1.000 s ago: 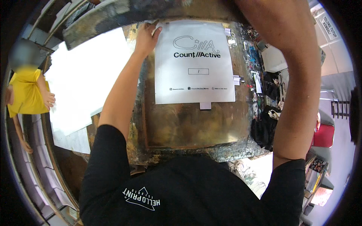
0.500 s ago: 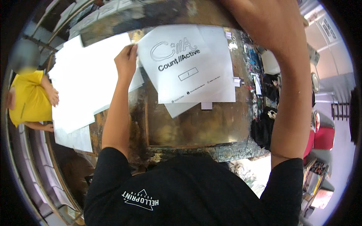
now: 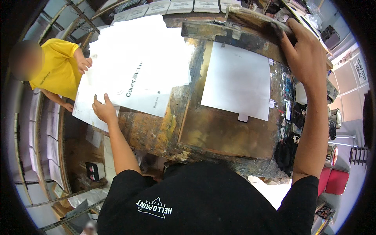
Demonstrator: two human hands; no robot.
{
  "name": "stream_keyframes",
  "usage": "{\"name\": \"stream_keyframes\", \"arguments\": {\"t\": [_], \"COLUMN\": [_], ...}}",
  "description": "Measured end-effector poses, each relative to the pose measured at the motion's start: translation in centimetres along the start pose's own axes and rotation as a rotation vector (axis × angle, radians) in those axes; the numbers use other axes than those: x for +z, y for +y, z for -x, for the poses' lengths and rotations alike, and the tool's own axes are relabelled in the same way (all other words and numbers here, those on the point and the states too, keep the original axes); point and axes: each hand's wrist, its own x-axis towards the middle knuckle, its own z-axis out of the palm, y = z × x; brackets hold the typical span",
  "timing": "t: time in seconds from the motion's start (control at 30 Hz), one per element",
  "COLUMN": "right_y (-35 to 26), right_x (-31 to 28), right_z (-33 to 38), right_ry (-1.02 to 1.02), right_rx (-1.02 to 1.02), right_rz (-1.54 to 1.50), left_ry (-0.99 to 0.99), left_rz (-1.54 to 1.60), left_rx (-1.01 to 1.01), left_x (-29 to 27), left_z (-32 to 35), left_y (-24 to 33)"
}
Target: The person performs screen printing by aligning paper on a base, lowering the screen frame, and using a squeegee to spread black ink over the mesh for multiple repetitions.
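Note:
My left hand (image 3: 103,109) presses on a printed white sheet (image 3: 135,84) that lies on a spread of white sheets at the left of a paint-stained wooden print table (image 3: 219,137). A blank white sheet (image 3: 239,80) lies on the table's brown board, with small tape tabs at its edge. My right hand (image 3: 303,51) grips the raised, ink-crusted screen frame (image 3: 239,33) at the table's far side and holds it up off the sheet.
A person in a yellow shirt (image 3: 58,68) stands at the left, a hand near the sheet pile. Metal rack rails (image 3: 39,129) curve along the left. Paint cans (image 3: 335,117) and a black rag (image 3: 288,150) sit at the right, beside a red stool (image 3: 335,180).
My left hand has carried the printed sheet off the board to the pile at the left. A blank sheet now shows on the board. My right hand still holds the frame up.

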Motion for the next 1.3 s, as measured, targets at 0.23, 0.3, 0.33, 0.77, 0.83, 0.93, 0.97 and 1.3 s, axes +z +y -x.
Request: {"name": "stream_keyframes", "arguments": {"t": [0.23, 0.3, 0.33, 0.77, 0.83, 0.93, 0.97, 1.3], "right_y": [-0.7, -1.1, -1.2, -0.2, -0.6, -1.1, -1.2, -1.5], "right_x": [-0.6, -1.0, -1.1, -1.3, -1.6, -2.2, -2.3, -6.5], "right_z": [-0.1, -0.4, -0.4, -3.5, -3.7, -3.6, -3.6, -4.0], "right_ry": [0.023, 0.045, 0.051, 0.027, -0.056, -0.214, -0.177, -0.387], "right_rx": [-0.040, -0.046, -0.055, -0.051, 0.041, 0.133, 0.085, 0.110], "right_rz": [-0.010, -0.026, -0.032, -0.046, -0.042, -0.027, -0.071, -0.257], "left_ry": [-0.530, -0.632, -0.593, -1.038, -1.107, -1.043, -1.080, -0.992], "left_rz": [0.096, -0.036, -0.124, 0.104, 0.275, 0.398, 0.378, 0.470], "left_rx": [0.869, 0.795, 0.794, 0.994, 1.011, 1.099, 1.131, 1.230], "left_x": [3.4, 4.3, 4.5, 3.4, 3.5, 3.7, 3.7, 1.1], "left_z": [6.9, 7.6, 7.6, 12.9, 16.5, 21.6, 22.8, 28.6], "left_y": [12.9, 14.6, 14.9, 19.3, 23.1, 28.6, 30.1, 36.7]}}
